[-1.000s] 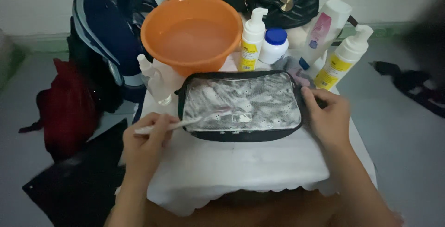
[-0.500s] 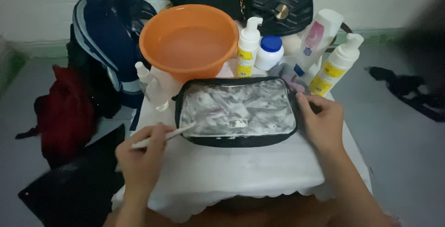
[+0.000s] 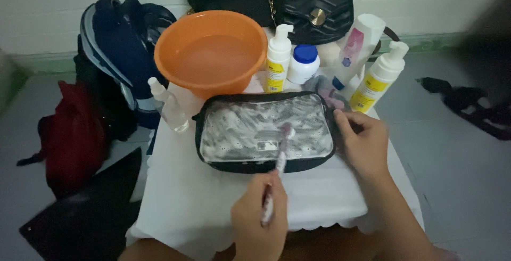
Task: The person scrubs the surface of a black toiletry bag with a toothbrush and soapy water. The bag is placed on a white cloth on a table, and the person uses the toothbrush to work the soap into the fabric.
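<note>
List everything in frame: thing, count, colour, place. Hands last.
pouch: 1, clear front smeared with white foam, black trim, centre of table
toothbrush: 1, white and pink, head on the pouch
basin: 1, orange, behind the pouch, holds water
pump bottles: 2, white with yellow labels, behind the pouch; second one at
jar: 1, white with blue lid, between the pump bottles
tube: 1, white and pink, back right
small bottle: 1, clear, left of the pouch
tablecloth: 1, white
handbag: 1, black quilted, back
backpack: 1, navy, left
red bag: 1, floor left
left hand: holds the toothbrush
right hand: steadies the pouch's right end
</note>
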